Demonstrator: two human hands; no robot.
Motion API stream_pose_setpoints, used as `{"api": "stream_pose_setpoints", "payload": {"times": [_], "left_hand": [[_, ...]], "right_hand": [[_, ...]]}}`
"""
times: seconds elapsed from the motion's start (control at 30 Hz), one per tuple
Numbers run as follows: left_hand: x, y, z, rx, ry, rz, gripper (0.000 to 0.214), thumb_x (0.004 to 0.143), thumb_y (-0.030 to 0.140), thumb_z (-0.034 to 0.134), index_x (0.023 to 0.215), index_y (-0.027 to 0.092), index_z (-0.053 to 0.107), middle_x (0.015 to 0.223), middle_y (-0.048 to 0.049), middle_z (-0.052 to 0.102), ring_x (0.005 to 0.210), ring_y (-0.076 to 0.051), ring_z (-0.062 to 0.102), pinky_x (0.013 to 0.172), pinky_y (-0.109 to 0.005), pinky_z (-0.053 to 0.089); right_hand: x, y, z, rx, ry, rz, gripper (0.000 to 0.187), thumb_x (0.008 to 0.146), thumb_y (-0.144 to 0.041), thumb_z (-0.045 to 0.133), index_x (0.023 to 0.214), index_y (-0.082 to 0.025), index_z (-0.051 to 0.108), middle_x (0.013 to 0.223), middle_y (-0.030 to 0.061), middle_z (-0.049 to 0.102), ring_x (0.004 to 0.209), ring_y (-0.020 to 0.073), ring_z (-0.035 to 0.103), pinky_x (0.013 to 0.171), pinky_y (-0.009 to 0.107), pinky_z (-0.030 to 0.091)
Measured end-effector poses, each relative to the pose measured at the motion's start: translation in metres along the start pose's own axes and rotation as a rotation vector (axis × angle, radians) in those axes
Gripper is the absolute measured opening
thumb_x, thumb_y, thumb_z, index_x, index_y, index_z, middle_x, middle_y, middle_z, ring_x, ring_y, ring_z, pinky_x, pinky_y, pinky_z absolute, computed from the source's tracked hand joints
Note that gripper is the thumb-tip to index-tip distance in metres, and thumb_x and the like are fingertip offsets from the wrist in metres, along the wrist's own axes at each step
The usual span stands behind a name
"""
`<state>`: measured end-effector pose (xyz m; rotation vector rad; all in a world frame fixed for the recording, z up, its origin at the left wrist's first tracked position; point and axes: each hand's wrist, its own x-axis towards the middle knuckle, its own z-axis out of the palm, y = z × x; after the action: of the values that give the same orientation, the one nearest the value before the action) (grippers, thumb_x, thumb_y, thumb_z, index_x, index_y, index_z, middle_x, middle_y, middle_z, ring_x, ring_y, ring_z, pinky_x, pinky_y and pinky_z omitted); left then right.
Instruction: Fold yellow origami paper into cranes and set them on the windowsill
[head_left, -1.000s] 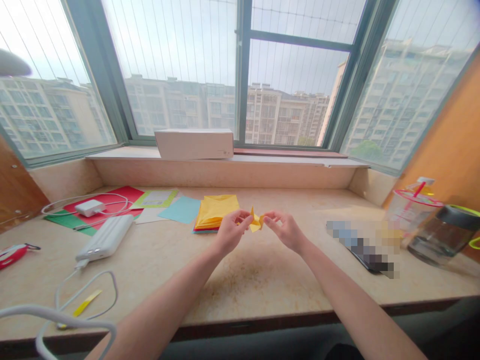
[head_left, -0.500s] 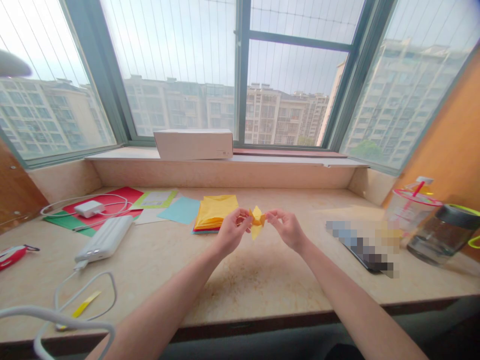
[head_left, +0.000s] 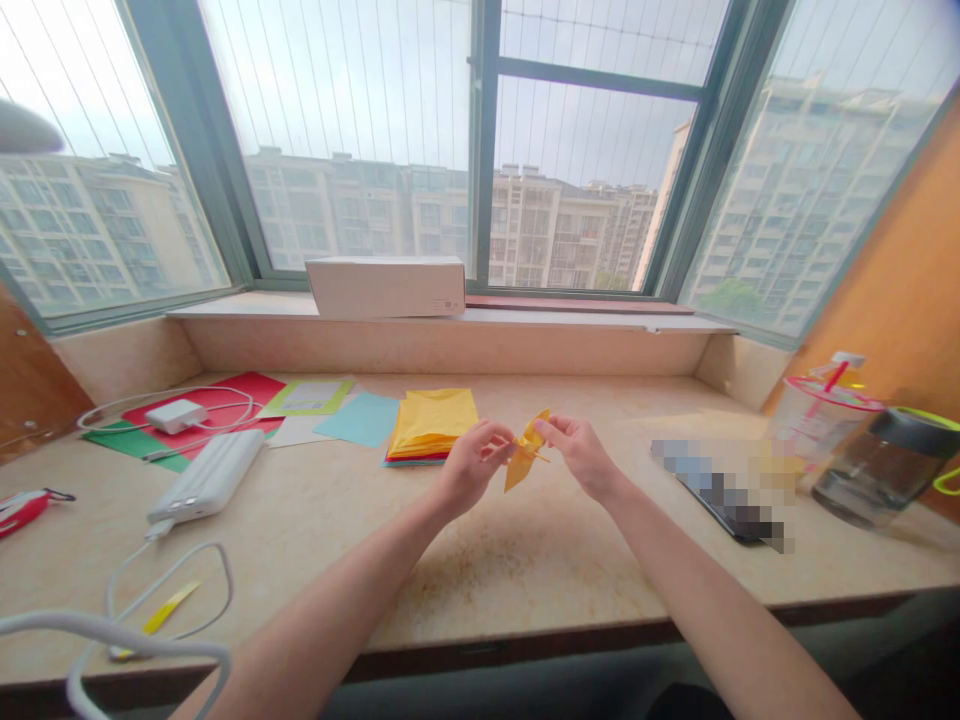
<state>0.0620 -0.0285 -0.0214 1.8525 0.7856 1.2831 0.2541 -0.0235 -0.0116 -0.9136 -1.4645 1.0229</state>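
Red object (head_left: 22, 512), cut off at frame edge. Yellow paper stack (head_left: 431, 422), corner hidden by left hand (head_left: 469, 468), whose fingers curl against folded yellow paper (head_left: 523, 462), grip unclear. Paper between both hands; right hand (head_left: 585, 460) pinching its upper end. Flat dark object (head_left: 721, 498), pixelated.

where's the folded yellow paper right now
In the head view, the folded yellow paper is just right of centre, between the left hand and right hand, to the right of the yellow-topped paper stack.
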Motion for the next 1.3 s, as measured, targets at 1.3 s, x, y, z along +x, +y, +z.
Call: {"api": "stream_pose_setpoints", "payload": {"times": [1.3], "left_hand": [[0.0, 0.007, 0.003, -0.24, -0.144, -0.315, 0.035, 0.08, 0.046, 0.069, 0.077, 0.011, 0.071, 0.074, -0.0097, 0.073, 0.059, -0.015, 0.064, 0.06, -0.026, 0.051]], "right_hand": [[0.003, 0.006, -0.007, 0.244, 0.101, 0.19, 0.032, 0.069, -0.048, 0.077, 0.071, -0.017, 0.07, 0.065, 0.0011, 0.066, 0.056, 0.0109, 0.052, 0.062, 0.027, 0.041]]}}
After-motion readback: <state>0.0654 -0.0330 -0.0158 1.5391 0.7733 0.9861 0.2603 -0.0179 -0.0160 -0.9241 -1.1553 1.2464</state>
